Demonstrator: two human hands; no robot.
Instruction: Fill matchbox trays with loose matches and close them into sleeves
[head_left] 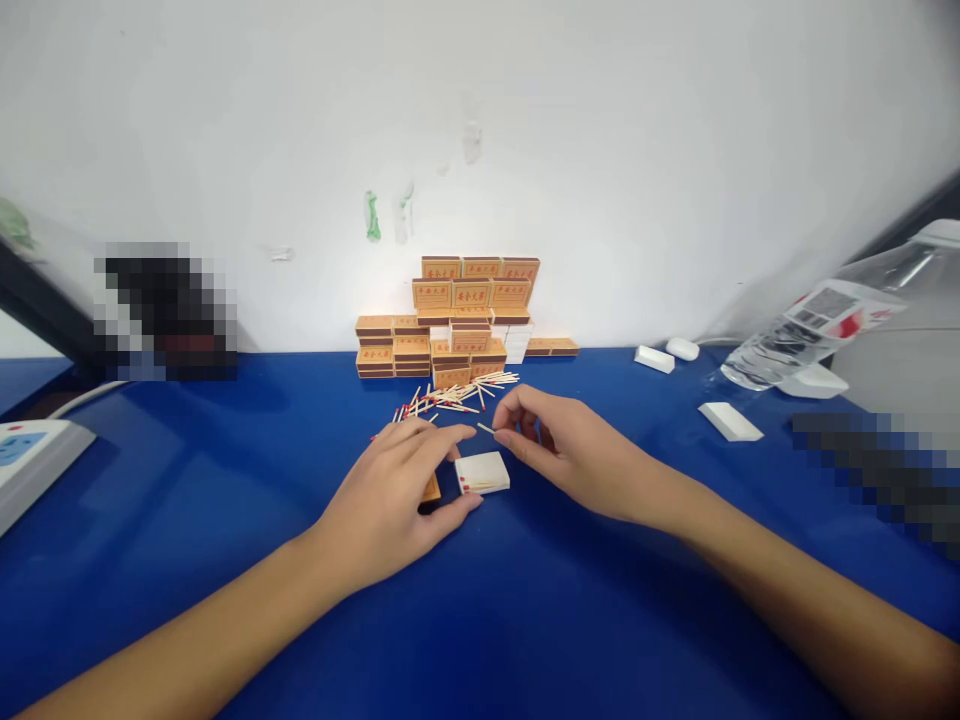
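My left hand (401, 480) curves around a white matchbox tray (486, 468) on the blue table, thumb at its near edge and a fingertip at its far left corner. A few red-tipped matches lie inside the tray. Partly hidden under the left palm is an orange matchbox sleeve (431, 489). To the right of the tray, my right hand (551, 432) pinches a single match (486, 428) between thumb and forefinger, its pale stick pointing left. Just beyond both hands lies a loose pile of red-headed matches (450, 397).
Stacked orange matchboxes (471, 295) stand against the white wall. A power strip (37, 460) sits at far left. On the right are a tilted clear plastic bottle (817, 310), a white block (731, 421), another white block (654, 359) and a rounded white case (682, 349).
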